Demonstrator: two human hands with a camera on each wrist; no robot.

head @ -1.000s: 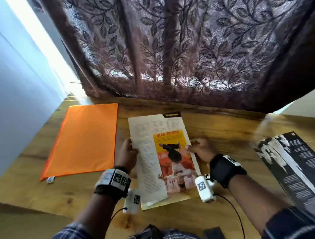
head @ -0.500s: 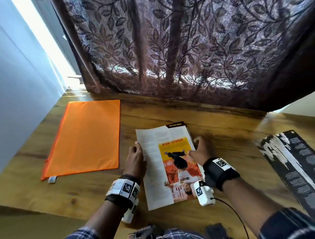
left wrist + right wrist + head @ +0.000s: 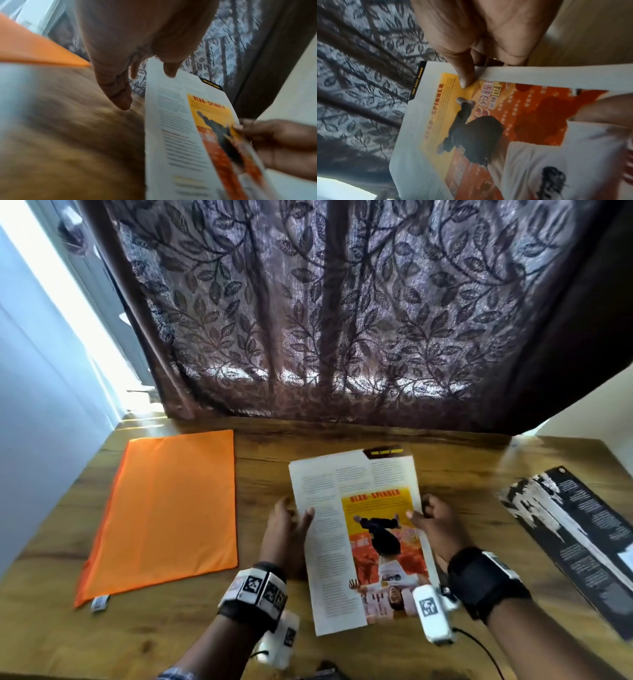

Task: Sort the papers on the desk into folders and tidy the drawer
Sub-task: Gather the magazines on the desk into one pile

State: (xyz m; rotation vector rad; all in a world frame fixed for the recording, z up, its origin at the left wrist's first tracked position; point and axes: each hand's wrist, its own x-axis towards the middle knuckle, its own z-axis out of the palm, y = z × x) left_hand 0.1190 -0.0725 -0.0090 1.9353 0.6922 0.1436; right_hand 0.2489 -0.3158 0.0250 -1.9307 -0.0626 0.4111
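A dark leaf-patterned curtain (image 3: 342, 313) hangs behind the wooden desk (image 3: 260, 460). An orange folder (image 3: 164, 511) lies flat on the left of the desk, a black-and-white printed sheet (image 3: 575, 539) on the right, well apart. Between them sits a magazine page (image 3: 356, 542) with a yellow-and-red picture. The left hand (image 3: 286, 537) pinches its left edge, thumb on top; the right hand (image 3: 438, 525) pinches the right edge, thumb on the picture.

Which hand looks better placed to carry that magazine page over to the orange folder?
Probably the left hand: it holds the page's edge nearest the orange folder, which lies on its side. The right hand pinches the far edge.
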